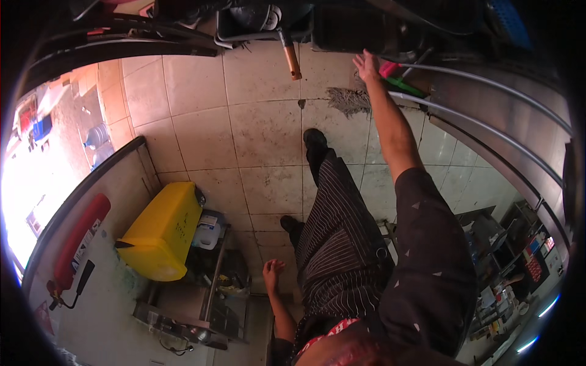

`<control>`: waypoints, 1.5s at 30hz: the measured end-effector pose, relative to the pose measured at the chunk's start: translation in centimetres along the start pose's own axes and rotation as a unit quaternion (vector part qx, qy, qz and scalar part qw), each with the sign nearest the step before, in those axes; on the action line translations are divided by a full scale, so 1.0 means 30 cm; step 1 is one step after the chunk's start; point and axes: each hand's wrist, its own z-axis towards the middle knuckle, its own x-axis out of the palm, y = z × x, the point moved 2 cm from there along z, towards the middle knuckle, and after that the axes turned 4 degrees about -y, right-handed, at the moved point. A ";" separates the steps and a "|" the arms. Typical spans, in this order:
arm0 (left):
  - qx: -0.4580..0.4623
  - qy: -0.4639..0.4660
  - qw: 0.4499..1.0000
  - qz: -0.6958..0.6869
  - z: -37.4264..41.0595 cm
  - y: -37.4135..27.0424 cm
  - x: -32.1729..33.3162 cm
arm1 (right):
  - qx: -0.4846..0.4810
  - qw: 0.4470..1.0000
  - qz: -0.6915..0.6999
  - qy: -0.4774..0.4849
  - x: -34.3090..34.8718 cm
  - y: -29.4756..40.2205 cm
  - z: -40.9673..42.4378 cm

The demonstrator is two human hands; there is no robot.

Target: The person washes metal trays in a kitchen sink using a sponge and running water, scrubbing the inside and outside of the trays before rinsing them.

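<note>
My right arm reaches far out, and my right hand (367, 67) has its fingers spread at the near rim of a dark tray (350, 29). Whether the fingertips touch the rim I cannot tell. Right beside this hand are a grey string mop head (350, 100), a pink plastic piece (389, 69) and a green plastic piece (405, 87). My left hand (273, 271) hangs low by my striped apron (341, 228), fingers loosely bent, nothing seen in it. Left of the tray, an orange-brown handle (291, 59) sticks out from a black tub (222, 32) with dark cookware inside.
A yellow wheeled bin (160, 224), a plastic jug (207, 233) and a metal rack (183, 315) stand at the left. A red fire extinguisher (80, 242) hangs on the low wall (105, 279). Curved-looking steel rails (494, 84) run along the right. Bright light enters from an opening at far left.
</note>
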 end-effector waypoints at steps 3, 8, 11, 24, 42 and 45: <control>-0.015 0.017 1.000 -0.005 -0.032 -0.001 0.051 | 0.026 0.973 -0.214 0.083 -0.090 -0.123 -0.190; 0.042 0.034 0.998 -0.038 -0.069 -0.042 0.090 | -0.117 0.736 -0.556 0.368 -0.341 -0.553 -0.596; 0.070 0.017 0.993 -0.089 -0.117 -0.030 0.037 | 0.046 0.611 -0.623 0.487 -0.350 -0.693 -1.052; 0.187 -0.227 0.837 -0.461 -0.161 1.006 -0.306 | 0.109 0.006 -0.438 0.892 -0.145 -0.913 -3.014; 0.313 -0.437 0.508 -0.673 -0.313 1.619 -1.005 | -0.205 -0.235 -0.238 0.920 -0.589 -1.588 -4.595; 0.177 -0.540 0.626 -0.533 -0.335 1.839 -1.205 | -0.387 -0.185 0.068 0.901 -0.400 -1.810 -5.086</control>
